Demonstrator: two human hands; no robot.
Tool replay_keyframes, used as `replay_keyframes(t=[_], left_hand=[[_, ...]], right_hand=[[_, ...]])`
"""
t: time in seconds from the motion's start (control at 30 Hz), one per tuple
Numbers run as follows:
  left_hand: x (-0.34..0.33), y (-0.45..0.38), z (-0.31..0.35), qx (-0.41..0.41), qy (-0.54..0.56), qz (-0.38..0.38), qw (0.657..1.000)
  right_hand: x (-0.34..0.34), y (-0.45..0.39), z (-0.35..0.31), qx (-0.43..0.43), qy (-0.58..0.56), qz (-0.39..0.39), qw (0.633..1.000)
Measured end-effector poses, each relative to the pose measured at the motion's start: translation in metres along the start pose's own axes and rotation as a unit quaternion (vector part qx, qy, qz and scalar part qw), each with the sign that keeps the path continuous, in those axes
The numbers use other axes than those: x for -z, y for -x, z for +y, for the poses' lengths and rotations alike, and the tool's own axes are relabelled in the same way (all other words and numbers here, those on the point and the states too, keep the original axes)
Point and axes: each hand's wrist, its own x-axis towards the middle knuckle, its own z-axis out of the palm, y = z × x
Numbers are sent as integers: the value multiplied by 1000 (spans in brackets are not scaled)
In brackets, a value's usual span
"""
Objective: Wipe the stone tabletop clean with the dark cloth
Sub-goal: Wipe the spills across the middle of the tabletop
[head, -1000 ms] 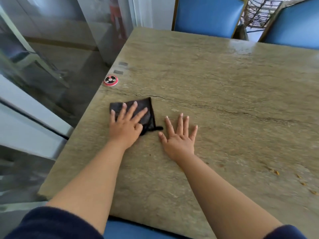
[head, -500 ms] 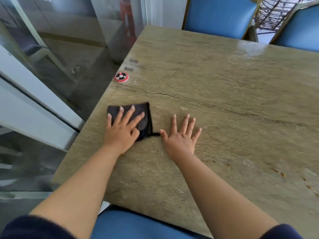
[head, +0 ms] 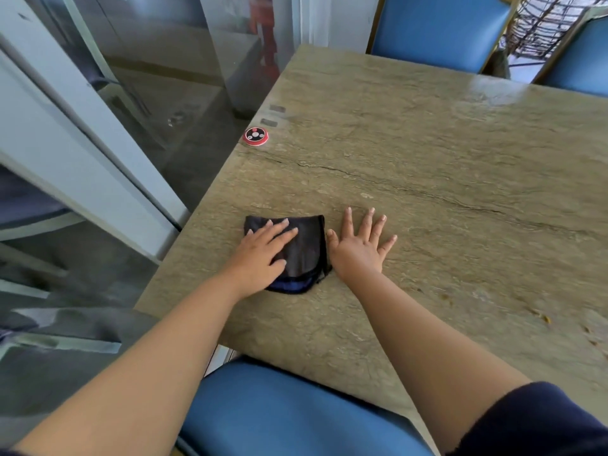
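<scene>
My left hand (head: 260, 255) flat, fingers spread, pressing the dark cloth (head: 304, 255) near the tabletop's (head: 427, 166) left edge. Right hand (head: 360, 246) open, palm down, beside it. Red button disc (head: 256, 136): no legible writing.

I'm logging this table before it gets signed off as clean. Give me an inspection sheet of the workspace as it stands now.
Surface: stone tabletop, a dark crack line running across it; small brownish specks near the right edge.
Job's things: dark cloth, folded, lying flat near the table's left edge.
Clutter: round red call button at the left edge, two small grey tabs beyond it.
Grippers: left hand pressed flat on the cloth; right hand flat on bare stone beside the cloth, fingers spread.
Cables: nothing seen.
Surroundings: blue chairs at the far side, one at the near edge; glass panel on the left.
</scene>
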Motion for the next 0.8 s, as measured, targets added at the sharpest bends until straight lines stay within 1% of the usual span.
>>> replay_keyframes(t=[0.07,0.13,0.2,0.23,0.3,0.43,0.57,0.67,0.73,0.8], left_hand=[[5,8,-13,35,12,36,999],[5,20,-28,96,7,31,995],[3,34,-45,161,-1,4,987],[2,42,-53,188,1,-7,982],[-2,55,-63,220,-3,-29,975],[-9,62,-70,213,-22,-42,976],[-9,61,-74,203,-13,-47,978],[-10,61,-74,204,-14,-41,978],[-12,61,-74,210,-13,-32,977],[-13,61,-74,215,-19,-25,976]], right_hand=[[-6,14,-17,35,-25,39,998],[-16,29,-37,104,-8,78,991],[-28,37,-54,167,20,71,983],[-33,39,-60,182,39,58,981],[-41,35,-65,177,86,42,980],[-37,10,-70,157,134,63,976],[-22,-37,-90,106,109,73,986],[-19,-67,-113,68,94,68,991],[-22,-75,-131,85,82,62,991],[-27,-70,-144,161,83,67,981]])
